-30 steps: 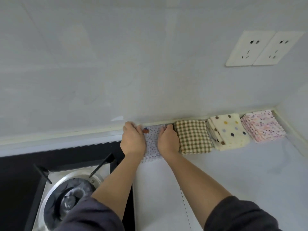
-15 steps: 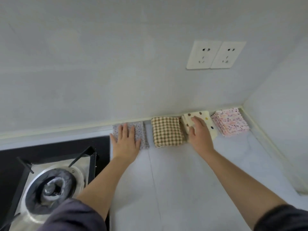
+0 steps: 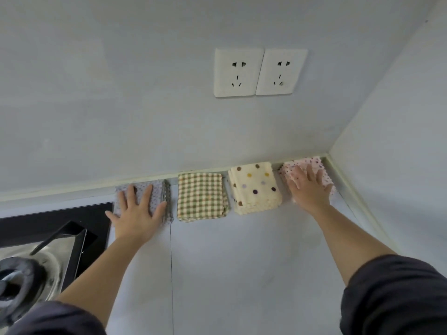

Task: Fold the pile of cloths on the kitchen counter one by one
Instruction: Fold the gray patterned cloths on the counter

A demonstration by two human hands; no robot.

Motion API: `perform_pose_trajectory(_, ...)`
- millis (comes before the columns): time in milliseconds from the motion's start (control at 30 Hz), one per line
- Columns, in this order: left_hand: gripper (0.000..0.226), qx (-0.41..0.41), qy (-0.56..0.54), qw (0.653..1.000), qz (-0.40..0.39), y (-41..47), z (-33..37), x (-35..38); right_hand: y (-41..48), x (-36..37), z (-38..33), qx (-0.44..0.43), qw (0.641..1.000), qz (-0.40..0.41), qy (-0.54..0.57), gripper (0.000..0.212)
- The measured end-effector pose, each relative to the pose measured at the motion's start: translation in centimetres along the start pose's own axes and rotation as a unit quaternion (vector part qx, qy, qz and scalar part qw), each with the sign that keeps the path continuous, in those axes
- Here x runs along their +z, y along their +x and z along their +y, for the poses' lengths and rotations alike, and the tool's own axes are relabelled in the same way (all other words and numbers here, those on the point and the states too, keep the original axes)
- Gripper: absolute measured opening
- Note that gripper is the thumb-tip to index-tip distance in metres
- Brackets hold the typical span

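Kitchen counter (image 3: 229, 262), pale grey, with one thin seam running front to back; four folded cloths stand on it in a row against the back wall, each apart from its neighbour by a narrow gap. Item 1, far left: grey dotted cloth (image 3: 157, 191), just beside the hob, largely covered by the left hand (image 3: 136, 213), which lies flat on it with fingers straight and spread, gripping nothing; only the cloth's right edge and far strip show. Item 2: brown-and-green checked cloth (image 3: 202, 195), fully visible, untouched. Item 3: cream polka-dot cloth (image 3: 255, 187), several layers showing at its near and left edges, untouched. Item 4, far right, in the corner of the two walls: pink speckled cloth (image 3: 315, 162), its middle hidden under the right hand (image 3: 308, 187), which presses palm down with fingers spread and straight, holding nothing. Wall above: two white sockets (image 3: 260, 72) side by side. Lower left: black gas hob (image 3: 48, 226) with a metal tray and a burner (image 3: 14, 281), blurred and cut off by the frame edge. Dark sleeves (image 3: 396, 298) at the bottom corners, both cut off; how many layers lie under either hand cannot be told
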State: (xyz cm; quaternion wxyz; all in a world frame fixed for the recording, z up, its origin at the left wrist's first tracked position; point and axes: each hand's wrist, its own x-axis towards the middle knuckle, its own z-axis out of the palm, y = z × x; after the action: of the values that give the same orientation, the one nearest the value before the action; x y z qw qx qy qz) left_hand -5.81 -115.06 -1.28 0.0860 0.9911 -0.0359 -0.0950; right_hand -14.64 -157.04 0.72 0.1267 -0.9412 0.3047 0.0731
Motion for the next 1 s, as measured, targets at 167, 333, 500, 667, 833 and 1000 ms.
perform_pose_trajectory(167, 0.071, -0.027, -0.025, 0.999, 0.015, 0.3, 1.5, 1.2, 2.4, 0.8, 0.5, 0.03, 0.998, -0.056, 0.01, 0.063)
perform_pose_trajectory(333, 0.074, -0.025, -0.026, 0.999, 0.014, -0.2, 5.3, 2.2, 1.4, 1.6, -2.3, 0.017, 0.997, -0.069, 0.02, 0.069)
perform_pose_trajectory(500, 0.083, -0.034, -0.013, 0.999, -0.01, 0.1, 8.4, 2.7, -0.1, 2.7, -4.7, 0.003, 0.999, -0.046, 0.01, 0.079)
perform_pose_trajectory(667, 0.086, 0.046, -0.029, 0.996, 0.072, -0.8, 7.9, 1.8, -0.9, 2.0, -4.3, -0.045, 0.998, -0.012, 0.038, 0.072)
perform_pose_trajectory(833, 0.074, 0.248, 0.08, 0.962, 0.083, -1.9, 10.6, 3.6, -2.1, 3.8, -4.9, -0.183, 0.982, -0.01, -0.052, 0.061)
perform_pose_trajectory(1000, 0.083, 0.191, 0.139, 0.972, 0.012, -1.1, 12.6, 4.4, -0.9, 4.3, -5.3, -0.169, 0.982, -0.035, -0.076, 0.063)
